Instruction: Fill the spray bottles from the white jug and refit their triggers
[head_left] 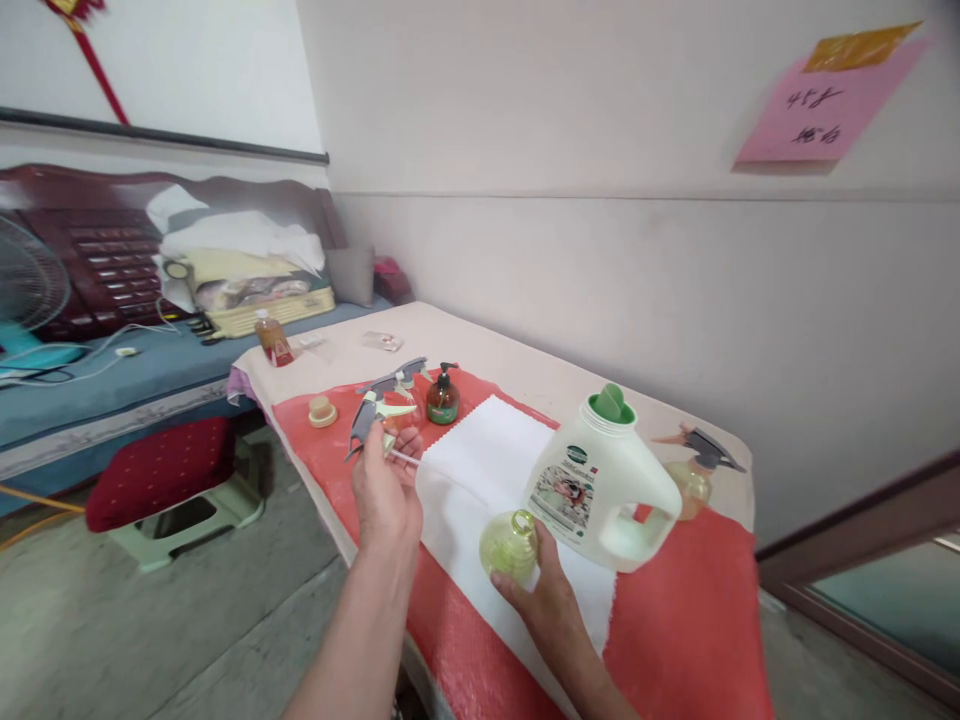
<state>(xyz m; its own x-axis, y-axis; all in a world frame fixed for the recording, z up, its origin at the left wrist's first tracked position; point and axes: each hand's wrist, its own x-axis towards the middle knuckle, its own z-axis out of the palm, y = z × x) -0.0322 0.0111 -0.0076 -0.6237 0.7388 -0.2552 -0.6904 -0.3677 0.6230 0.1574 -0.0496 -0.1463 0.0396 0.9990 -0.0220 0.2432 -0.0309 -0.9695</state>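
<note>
My left hand [390,495] grips a grey and white trigger sprayer head [365,418]. Its thin clear dip tube [442,472] points right over a white cloth [480,437]. Lower down, my right hand [546,592] is wrapped round a small translucent yellow-green bottle [504,548] with an open neck. The tube's tip is faint; it appears to be outside the bottle. Just beyond my right hand stands a large pale green jug [646,480] with a green cap and a printed label.
A brown pump bottle [443,398], more sprayer heads [397,378] and a beige lid [322,411] sit on the red cover [690,600]. Another spray bottle [691,480] stands behind the jug. An amber bottle [273,338] is farther back. A red-topped stool [169,480] stands left.
</note>
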